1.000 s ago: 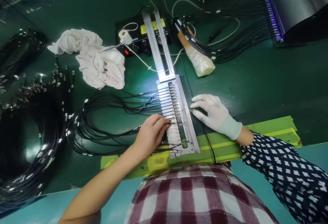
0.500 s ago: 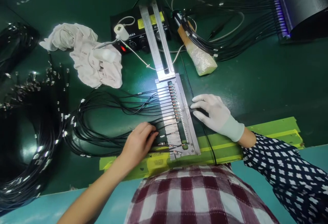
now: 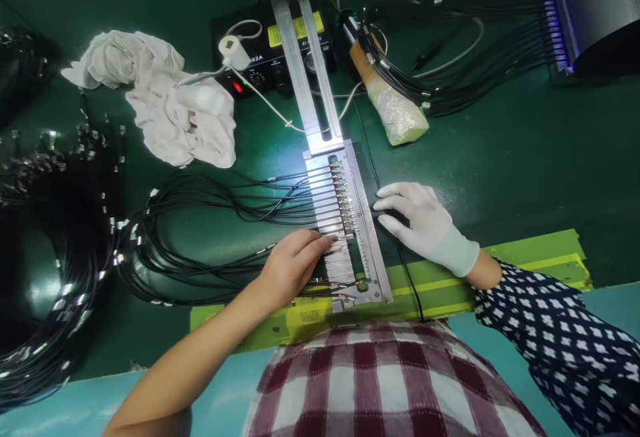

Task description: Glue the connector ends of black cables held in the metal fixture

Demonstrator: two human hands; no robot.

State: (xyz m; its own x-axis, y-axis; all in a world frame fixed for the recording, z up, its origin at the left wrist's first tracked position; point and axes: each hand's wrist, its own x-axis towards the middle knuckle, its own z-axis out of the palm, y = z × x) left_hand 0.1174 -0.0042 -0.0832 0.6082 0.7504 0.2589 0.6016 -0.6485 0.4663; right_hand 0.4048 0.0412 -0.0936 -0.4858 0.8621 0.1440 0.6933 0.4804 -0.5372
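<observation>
My left hand [image 3: 295, 265], bare, reaches over the slotted metal fixture [image 3: 371, 240], its thumb and index finger pinched on a thin black cable by a slot. Above that hand, several black cables [image 3: 235, 205] lie side by side in the upper slots, their stripped, coloured ends at small connectors [image 3: 343, 193] along the middle opening. A few loose cable ends cross the fixture's lower part. To the right, my white-gloved right hand [image 3: 423, 223] rests with fingers apart next to the fixture's edge, close to a single black cord [image 3: 369, 157]; nothing shows in it.
A black control box [image 3: 277, 77] with a red light stands behind the fixture. White cloths [image 3: 165, 103] and a coil of cables [image 3: 65, 303] lie left. A wrapped handle [image 3: 395, 113] sits right, before a purple-lit curved machine [image 3: 595, 17]. Yellow-green tape [image 3: 545, 257] borders the table.
My left hand has moved right and slightly up onto the fixture, bringing a cable to a slot. The right hand stays in place. The view has shifted a little.
</observation>
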